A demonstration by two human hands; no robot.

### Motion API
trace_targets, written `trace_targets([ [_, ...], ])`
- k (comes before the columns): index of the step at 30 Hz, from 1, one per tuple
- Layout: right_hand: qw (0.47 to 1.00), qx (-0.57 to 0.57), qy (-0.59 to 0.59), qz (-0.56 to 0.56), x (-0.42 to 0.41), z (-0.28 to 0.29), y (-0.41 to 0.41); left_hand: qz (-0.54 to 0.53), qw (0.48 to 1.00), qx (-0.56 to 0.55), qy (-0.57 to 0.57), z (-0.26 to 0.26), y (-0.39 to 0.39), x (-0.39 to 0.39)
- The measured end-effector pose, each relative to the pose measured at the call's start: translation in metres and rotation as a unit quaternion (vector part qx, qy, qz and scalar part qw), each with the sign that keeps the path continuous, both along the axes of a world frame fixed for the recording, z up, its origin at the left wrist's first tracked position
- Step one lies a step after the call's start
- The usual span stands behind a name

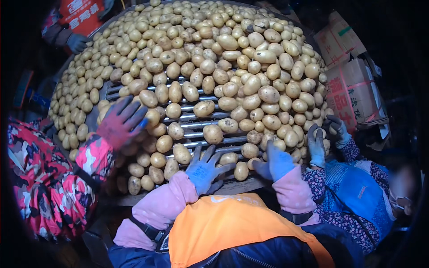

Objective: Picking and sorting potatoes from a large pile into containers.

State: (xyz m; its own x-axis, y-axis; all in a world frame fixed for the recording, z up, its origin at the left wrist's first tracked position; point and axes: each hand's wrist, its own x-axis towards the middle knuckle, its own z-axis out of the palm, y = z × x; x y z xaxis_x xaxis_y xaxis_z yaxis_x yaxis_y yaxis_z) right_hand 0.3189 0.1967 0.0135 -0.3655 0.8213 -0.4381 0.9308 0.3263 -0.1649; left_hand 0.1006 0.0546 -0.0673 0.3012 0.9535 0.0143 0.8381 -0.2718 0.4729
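Potatoes (212,134) lie in a thick layer over metal rollers (201,124), parts of which show between them. My left hand (204,169), in a blue and grey work glove, lies at the near edge with its fingers spread over the potatoes and nothing gripped. My right hand (276,162), gloved the same way, reaches down at the near right beside a few small potatoes; its fingers are partly hidden, and whether it grips one cannot be told. Pink sleeves cover both my forearms, and an orange apron (231,227) covers my front.
A co-worker's gloved hand (122,122) reaches over the potatoes at left. Another co-worker's gloved hands (316,145) are at the right edge, near mine. A third person's glove (77,43) rests at the far left rim. Printed cardboard boxes (355,90) stand at right.
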Motion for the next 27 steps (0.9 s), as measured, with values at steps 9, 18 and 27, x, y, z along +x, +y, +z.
trace_targets([
  [9,0.956,-0.013,0.223,0.188,-0.077,-0.09,-0.039,0.222,0.971,0.063,0.063,0.012,-0.041,-0.052],
  [18,0.887,-0.113,0.379,0.238,-0.191,-0.077,-0.036,0.354,0.911,0.006,0.213,0.002,-0.053,-0.134],
  [27,0.873,-0.126,0.442,0.165,-0.159,0.001,0.0,0.325,0.699,0.153,-0.618,0.007,-0.031,-0.063],
])
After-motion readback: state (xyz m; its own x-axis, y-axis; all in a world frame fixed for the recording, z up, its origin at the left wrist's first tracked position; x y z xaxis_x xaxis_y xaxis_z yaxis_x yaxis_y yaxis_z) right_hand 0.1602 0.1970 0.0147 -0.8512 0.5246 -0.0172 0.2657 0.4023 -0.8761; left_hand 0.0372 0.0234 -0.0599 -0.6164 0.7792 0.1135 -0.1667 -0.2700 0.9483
